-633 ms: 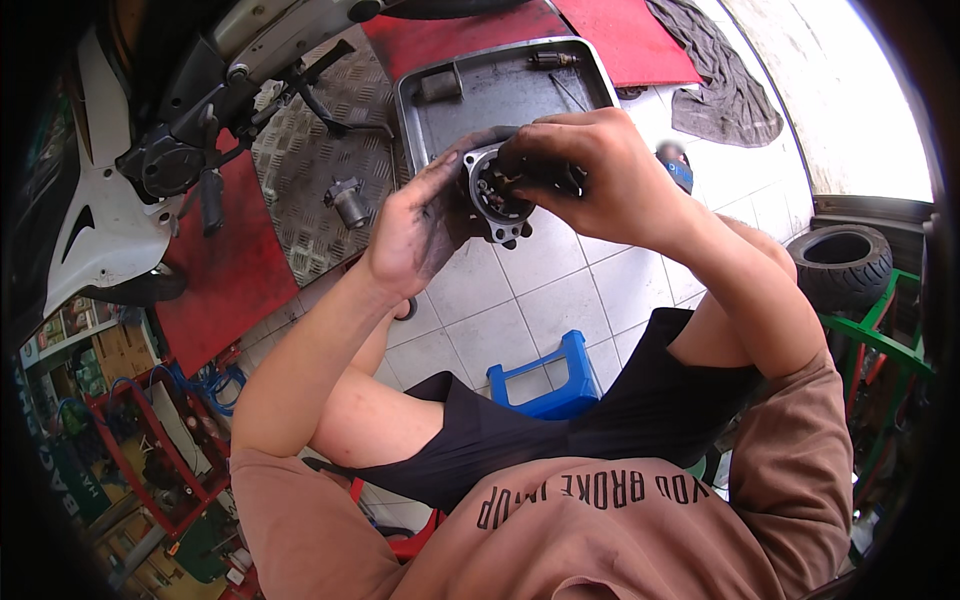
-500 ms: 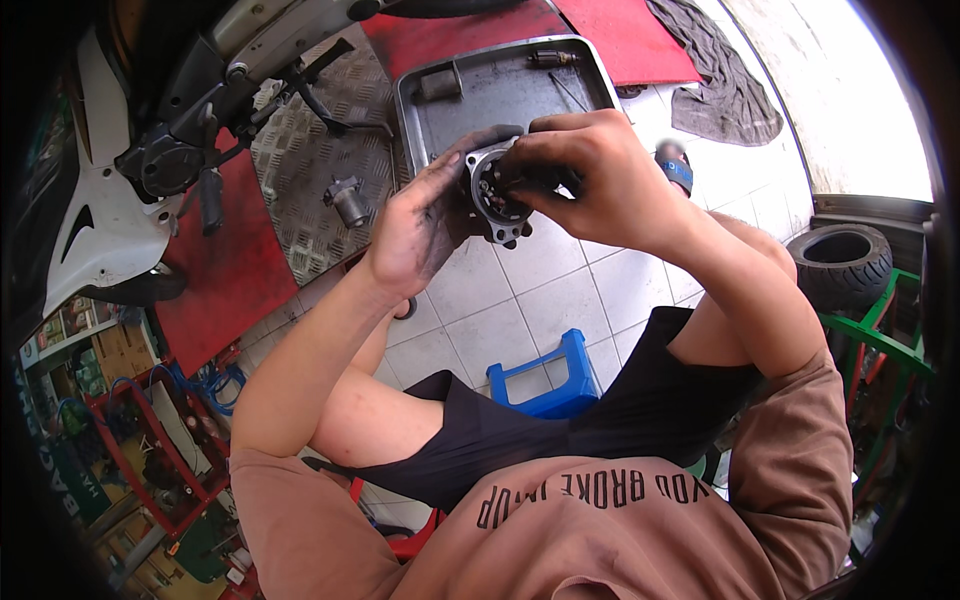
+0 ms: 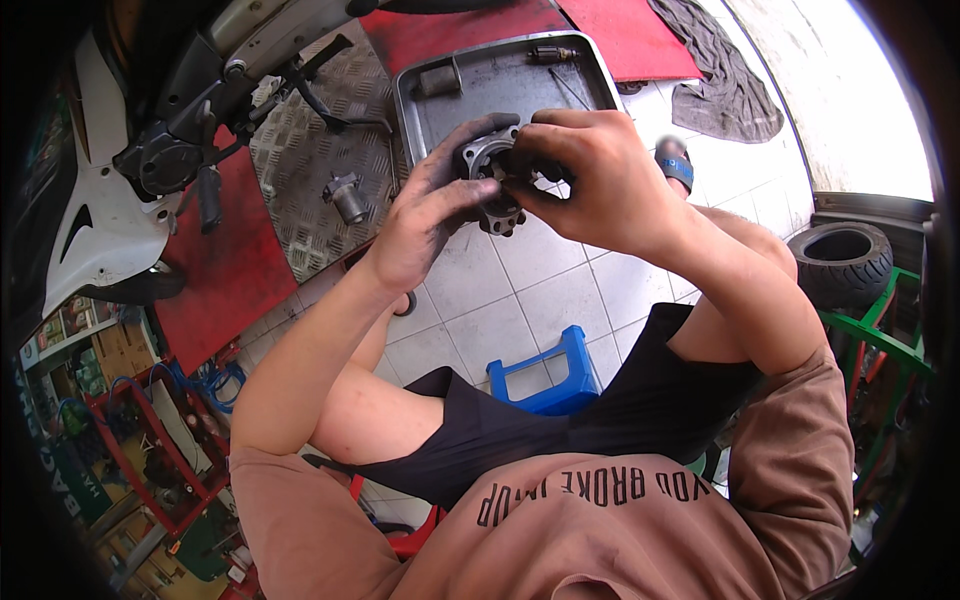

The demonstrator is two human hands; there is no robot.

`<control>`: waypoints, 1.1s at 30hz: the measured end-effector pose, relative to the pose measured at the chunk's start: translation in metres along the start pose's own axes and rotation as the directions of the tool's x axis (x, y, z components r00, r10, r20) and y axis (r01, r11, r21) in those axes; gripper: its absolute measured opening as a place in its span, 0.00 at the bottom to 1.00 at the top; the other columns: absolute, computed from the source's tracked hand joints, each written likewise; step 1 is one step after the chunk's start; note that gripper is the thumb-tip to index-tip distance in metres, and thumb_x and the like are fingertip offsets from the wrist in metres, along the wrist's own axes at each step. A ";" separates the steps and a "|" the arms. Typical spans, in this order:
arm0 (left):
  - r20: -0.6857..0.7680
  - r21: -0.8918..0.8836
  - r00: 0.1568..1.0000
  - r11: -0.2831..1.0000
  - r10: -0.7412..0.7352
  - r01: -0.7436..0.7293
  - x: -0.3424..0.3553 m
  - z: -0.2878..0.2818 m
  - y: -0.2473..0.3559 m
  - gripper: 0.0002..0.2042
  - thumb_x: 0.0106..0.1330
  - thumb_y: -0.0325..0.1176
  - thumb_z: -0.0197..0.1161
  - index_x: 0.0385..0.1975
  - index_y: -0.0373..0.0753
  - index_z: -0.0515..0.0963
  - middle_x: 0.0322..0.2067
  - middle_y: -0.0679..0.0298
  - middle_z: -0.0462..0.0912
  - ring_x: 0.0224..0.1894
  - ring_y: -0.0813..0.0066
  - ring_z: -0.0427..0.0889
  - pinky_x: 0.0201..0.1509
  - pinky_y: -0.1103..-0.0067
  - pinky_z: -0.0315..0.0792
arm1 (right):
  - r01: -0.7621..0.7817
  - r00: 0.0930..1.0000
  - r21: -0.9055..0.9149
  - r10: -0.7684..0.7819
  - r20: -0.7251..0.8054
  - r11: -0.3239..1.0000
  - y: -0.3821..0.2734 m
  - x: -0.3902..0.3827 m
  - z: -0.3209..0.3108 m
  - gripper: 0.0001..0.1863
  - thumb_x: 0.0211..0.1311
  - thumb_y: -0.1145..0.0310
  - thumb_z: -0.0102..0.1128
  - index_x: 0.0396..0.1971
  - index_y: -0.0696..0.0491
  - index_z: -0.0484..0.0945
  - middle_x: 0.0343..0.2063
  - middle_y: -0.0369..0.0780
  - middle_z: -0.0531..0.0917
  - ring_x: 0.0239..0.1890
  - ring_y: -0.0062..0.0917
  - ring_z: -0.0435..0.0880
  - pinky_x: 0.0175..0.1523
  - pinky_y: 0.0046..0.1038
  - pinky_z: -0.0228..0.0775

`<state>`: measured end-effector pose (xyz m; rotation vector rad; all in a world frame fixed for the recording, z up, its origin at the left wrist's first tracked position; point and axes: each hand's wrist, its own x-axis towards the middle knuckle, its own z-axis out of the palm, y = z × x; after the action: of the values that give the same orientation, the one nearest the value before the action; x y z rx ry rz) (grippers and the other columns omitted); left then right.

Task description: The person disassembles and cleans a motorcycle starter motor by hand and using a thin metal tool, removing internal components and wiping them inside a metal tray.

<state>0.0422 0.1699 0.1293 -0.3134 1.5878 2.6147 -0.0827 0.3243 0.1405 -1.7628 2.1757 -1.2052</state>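
Note:
A round metal housing with a flange and bolt holes is held up in front of me, over the near edge of a metal tray. My left hand is wrapped round its left side, the thumb lying across the open face. Blackened fingers of my right hand are pinched together at the right of the opening; whatever they grip is hidden. Inside the tray are a metal cylinder, a small motor armature and a thin rod.
At the left stands a motorcycle. A small motor-like part lies on a checkered metal plate. Below my hands is a blue plastic stool. A tire rests on a green frame at the right; a grey cloth lies beyond.
My left thumb has moved from the housing's edge across its open face. The housing has turned and risen slightly. My right fingers stay pinched at its opening.

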 end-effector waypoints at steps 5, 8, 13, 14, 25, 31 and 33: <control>0.038 0.260 0.996 0.961 0.086 -0.093 0.000 0.000 -0.003 0.27 0.62 0.28 0.55 0.63 0.35 0.60 0.50 0.60 0.74 0.50 0.74 0.74 0.57 0.78 0.68 | -0.006 1.000 -0.004 0.006 -0.020 1.000 0.001 -0.001 0.000 0.11 0.41 0.71 0.67 0.28 0.58 0.80 0.26 0.45 0.81 0.30 0.42 0.81 0.36 0.37 0.74; 0.025 0.331 0.996 0.939 0.084 -0.087 -0.003 0.004 -0.003 0.29 0.63 0.27 0.54 0.65 0.35 0.56 0.49 0.59 0.73 0.50 0.75 0.73 0.57 0.79 0.67 | -0.025 0.999 -0.050 0.024 -0.023 0.998 -0.002 -0.002 -0.001 0.12 0.40 0.71 0.68 0.28 0.59 0.80 0.26 0.45 0.81 0.30 0.41 0.81 0.36 0.36 0.74; -0.011 0.328 0.999 0.944 0.035 -0.030 -0.005 0.004 -0.006 0.32 0.62 0.25 0.51 0.67 0.36 0.50 0.47 0.60 0.73 0.48 0.76 0.72 0.56 0.79 0.66 | -0.056 0.998 -0.080 0.057 0.006 0.995 -0.006 -0.003 -0.002 0.15 0.38 0.70 0.68 0.30 0.59 0.79 0.25 0.45 0.81 0.29 0.42 0.81 0.35 0.37 0.73; -0.008 0.331 0.999 0.943 0.033 -0.029 -0.005 0.004 -0.007 0.31 0.62 0.25 0.51 0.67 0.36 0.51 0.47 0.61 0.73 0.48 0.76 0.72 0.56 0.79 0.66 | -0.069 0.998 -0.067 0.068 -0.009 0.995 -0.005 -0.002 -0.001 0.16 0.38 0.69 0.68 0.30 0.59 0.79 0.25 0.46 0.80 0.29 0.42 0.81 0.36 0.37 0.73; -0.132 -0.050 0.986 0.994 -0.102 0.096 -0.004 0.002 -0.004 0.28 0.62 0.26 0.51 0.63 0.32 0.56 0.46 0.58 0.75 0.47 0.74 0.76 0.54 0.79 0.70 | 0.002 0.998 0.080 -0.007 0.059 0.997 0.005 0.005 -0.010 0.19 0.38 0.69 0.70 0.33 0.60 0.78 0.27 0.45 0.80 0.31 0.42 0.81 0.37 0.35 0.74; -0.171 -0.038 0.985 0.999 -0.024 0.018 0.002 -0.003 -0.007 0.29 0.62 0.25 0.53 0.63 0.30 0.54 0.46 0.57 0.76 0.47 0.72 0.77 0.53 0.78 0.71 | 0.060 0.993 0.023 -0.057 -0.108 0.998 0.011 0.002 -0.007 0.17 0.41 0.70 0.69 0.34 0.59 0.79 0.27 0.44 0.80 0.29 0.39 0.81 0.34 0.34 0.74; -0.132 -0.039 0.991 0.999 -0.024 0.019 0.001 0.000 -0.004 0.28 0.61 0.24 0.53 0.63 0.32 0.55 0.47 0.58 0.75 0.49 0.72 0.76 0.54 0.77 0.71 | 0.050 0.993 -0.019 -0.052 -0.104 0.999 0.009 0.000 -0.007 0.15 0.42 0.71 0.69 0.33 0.58 0.80 0.26 0.43 0.80 0.29 0.39 0.81 0.34 0.33 0.74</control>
<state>0.0415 0.1716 0.1252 -0.5144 1.5647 2.6604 -0.0938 0.3280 0.1394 -1.8120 2.2148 -1.3236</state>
